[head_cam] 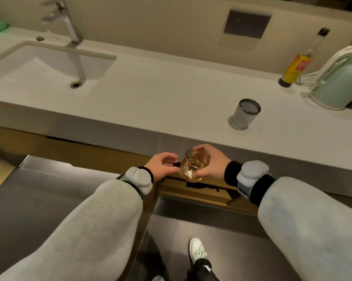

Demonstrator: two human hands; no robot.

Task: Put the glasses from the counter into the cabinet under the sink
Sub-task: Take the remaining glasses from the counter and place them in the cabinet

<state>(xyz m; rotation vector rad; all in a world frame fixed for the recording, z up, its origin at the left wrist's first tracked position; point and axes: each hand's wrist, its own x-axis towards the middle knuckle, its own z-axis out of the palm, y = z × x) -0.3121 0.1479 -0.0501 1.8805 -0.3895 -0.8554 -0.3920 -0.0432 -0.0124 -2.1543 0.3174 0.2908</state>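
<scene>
My right hand (214, 163) grips a clear tumbler (192, 169) from the side, holding it tilted just below the white counter's front edge (171, 128). Beside it, my left hand (161, 164) curls over the top corner of a grey metal cabinet door (69, 191) that stands swung out towards me. Behind the tumbler a wooden cabinet opening (195, 192) shows. A second clear glass (244, 114) stands on the counter to the right of the sink (39, 65).
A faucet (69, 23) rises behind the sink. At the back right stand a yellow-labelled bottle (295, 67) and a pale green kettle (341, 82) with its cord. Another grey door (201, 220) is below my right arm. My white shoe (196, 250) is on the floor.
</scene>
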